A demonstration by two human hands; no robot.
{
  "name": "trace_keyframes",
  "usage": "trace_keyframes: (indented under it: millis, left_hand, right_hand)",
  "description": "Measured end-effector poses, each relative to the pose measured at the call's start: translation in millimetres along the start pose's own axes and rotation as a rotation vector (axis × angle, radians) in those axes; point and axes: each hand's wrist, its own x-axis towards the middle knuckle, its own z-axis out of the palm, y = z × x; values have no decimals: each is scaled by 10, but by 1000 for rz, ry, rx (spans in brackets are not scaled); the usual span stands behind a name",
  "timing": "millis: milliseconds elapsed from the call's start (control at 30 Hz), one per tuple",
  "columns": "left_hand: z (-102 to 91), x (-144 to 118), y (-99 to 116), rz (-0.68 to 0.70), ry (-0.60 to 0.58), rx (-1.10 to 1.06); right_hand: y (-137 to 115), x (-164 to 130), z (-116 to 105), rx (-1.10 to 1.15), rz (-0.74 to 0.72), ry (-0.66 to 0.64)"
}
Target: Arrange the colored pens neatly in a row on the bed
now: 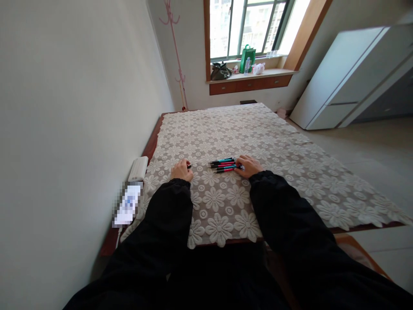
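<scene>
Several slim pens [225, 166], teal and red with black ends, lie side by side on the flower-patterned lace tablecloth [219, 200]. My right hand [249, 166] rests at their right ends, its fingers curled in and closed around those ends. The pens' tips point left, toward my other hand. My left hand [182, 170] lies on the cloth a short way left of the pens, fingers curled and closed. A small dark tip shows at its fingertips; the rest of that thing is hidden in the hand.
A white box-shaped device [138, 168] and a phone [128, 206] with a cable lie along the table's left edge, beside the wall. A pink coat stand [177, 47] is behind the table. Bags stand on the windowsill [271, 74]; a white fridge [342, 77] stands at right.
</scene>
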Motion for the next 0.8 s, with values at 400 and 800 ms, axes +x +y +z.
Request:
trace_keyframes:
  millis: [400,800]
  left_hand:
    - [119,134,40,132,143,-1127]
    - [204,-25,270,-32,-231,-1567]
  right_hand:
    - [-219,21,-113,133,-76,208]
    - [-544,40,31,378,-173,79]
